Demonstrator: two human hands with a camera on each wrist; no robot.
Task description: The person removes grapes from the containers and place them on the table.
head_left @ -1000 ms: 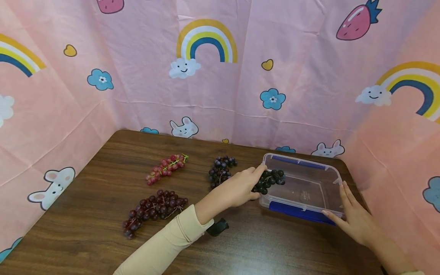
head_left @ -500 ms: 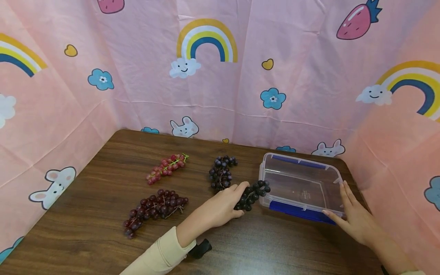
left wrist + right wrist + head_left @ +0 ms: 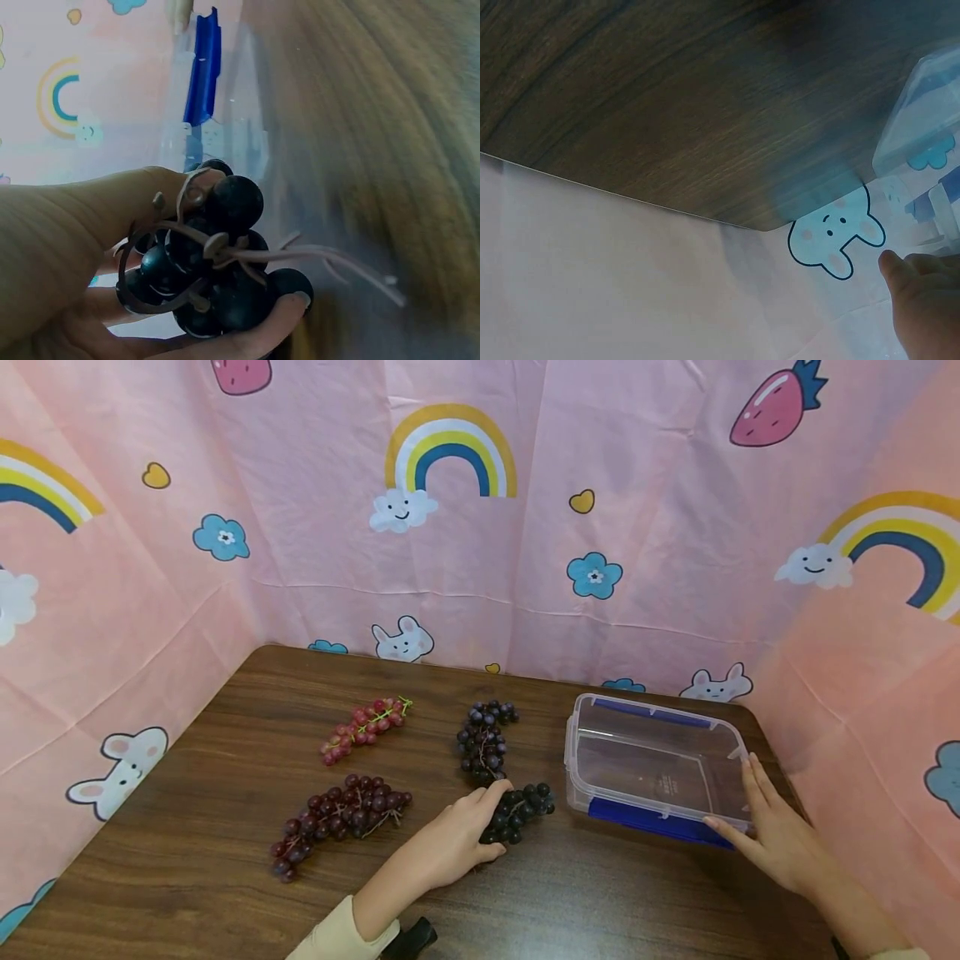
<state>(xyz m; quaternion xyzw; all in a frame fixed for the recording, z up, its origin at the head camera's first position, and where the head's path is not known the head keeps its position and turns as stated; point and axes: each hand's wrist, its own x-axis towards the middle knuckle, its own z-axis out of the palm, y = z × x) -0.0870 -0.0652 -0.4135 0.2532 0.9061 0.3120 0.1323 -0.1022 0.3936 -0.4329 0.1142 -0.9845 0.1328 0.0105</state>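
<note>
My left hand (image 3: 453,839) grips a bunch of black grapes (image 3: 521,810) low over the table, left of the box. The left wrist view shows its fingers and thumb curled round the black grapes (image 3: 240,285), a brown stem sticking out. At the right side, my right hand (image 3: 780,831) rests against the end of a clear plastic box (image 3: 645,752) with blue clips, its fingers straight along the rim. In the right wrist view only part of that hand (image 3: 926,300) shows, beside the box's corner (image 3: 922,112).
Just behind the left hand lies a dark blue-black grape bunch (image 3: 483,739). A dark red bunch (image 3: 341,814) and a smaller pinkish-red bunch (image 3: 366,727) with a green stem lie to the left on the wooden table (image 3: 187,827). Patterned pink cloth (image 3: 315,510) walls the table's back and sides.
My left hand has drawn the black grapes from over the box's left rim back to the left and nearer to me. The right hand and the box stay in place.
</note>
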